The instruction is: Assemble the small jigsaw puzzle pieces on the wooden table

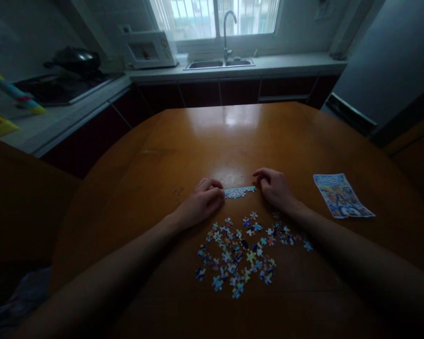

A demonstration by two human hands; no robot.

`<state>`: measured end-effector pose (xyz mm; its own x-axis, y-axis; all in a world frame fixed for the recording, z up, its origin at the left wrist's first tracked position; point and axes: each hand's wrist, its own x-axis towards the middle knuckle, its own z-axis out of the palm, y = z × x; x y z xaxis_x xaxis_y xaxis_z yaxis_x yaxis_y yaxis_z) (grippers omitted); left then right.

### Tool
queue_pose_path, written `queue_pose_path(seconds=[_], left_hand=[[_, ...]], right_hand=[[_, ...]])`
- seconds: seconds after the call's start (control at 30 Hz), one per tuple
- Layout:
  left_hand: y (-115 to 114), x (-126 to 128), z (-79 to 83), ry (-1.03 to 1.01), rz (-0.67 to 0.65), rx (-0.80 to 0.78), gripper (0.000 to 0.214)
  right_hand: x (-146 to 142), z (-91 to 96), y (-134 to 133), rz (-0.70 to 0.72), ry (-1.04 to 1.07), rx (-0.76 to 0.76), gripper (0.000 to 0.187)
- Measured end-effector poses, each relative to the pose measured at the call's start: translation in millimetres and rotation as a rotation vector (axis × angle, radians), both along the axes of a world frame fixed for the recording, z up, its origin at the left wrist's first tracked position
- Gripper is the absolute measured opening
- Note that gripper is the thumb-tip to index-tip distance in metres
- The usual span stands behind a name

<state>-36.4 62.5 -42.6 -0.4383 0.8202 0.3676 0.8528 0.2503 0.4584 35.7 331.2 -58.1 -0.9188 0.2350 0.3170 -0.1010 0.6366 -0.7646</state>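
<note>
A short strip of joined jigsaw puzzle pieces [239, 192] lies flat on the wooden table, light blue along its far edge. At its left end my left hand [205, 200] rests with bent fingers closed against the strip; the fingertips are partly hidden. Just beyond the right end is my right hand [274, 187], its fingers loosely curved, the index finger apart from the thumb and nothing visible between them. Nearer to me, many loose puzzle pieces [237, 256] are spread in a heap of mixed colours.
A crumpled colour picture sheet [342, 195] lies on the right of the table [155, 165]. Past the far edge stand a counter with a sink [205, 64] and a microwave [150, 49]. A wok [76, 60] sits on the stove at left; a fridge [385, 66] is at right.
</note>
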Motion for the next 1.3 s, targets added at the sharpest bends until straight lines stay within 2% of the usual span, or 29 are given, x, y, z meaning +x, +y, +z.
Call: queue_pose_path(seconds=[0.17, 0.7, 1.03, 1.3], left_hand=[[0.0, 0.6, 0.2, -0.01, -0.041, 0.008, 0.009], [0.0, 0.1, 1.1, -0.026, -0.012, -0.006, 0.012], [1.8, 0.1, 3.6, -0.019, -0.025, -0.013, 0.013], [0.4, -2.3, 1.3, -0.018, -0.037, -0.018, 0.013]], right_hand=[[-0.3, 0.7, -1.3, 0.008, -0.027, 0.066, 0.027], [0.6, 0.7, -0.9, 0.064, -0.03, 0.053, 0.026], [-2.8, -0.5, 0.8, 0.052, -0.058, -0.093, 0.026], [-5.4, -0.3, 1.8, 0.042, -0.068, -0.127, 0.026]])
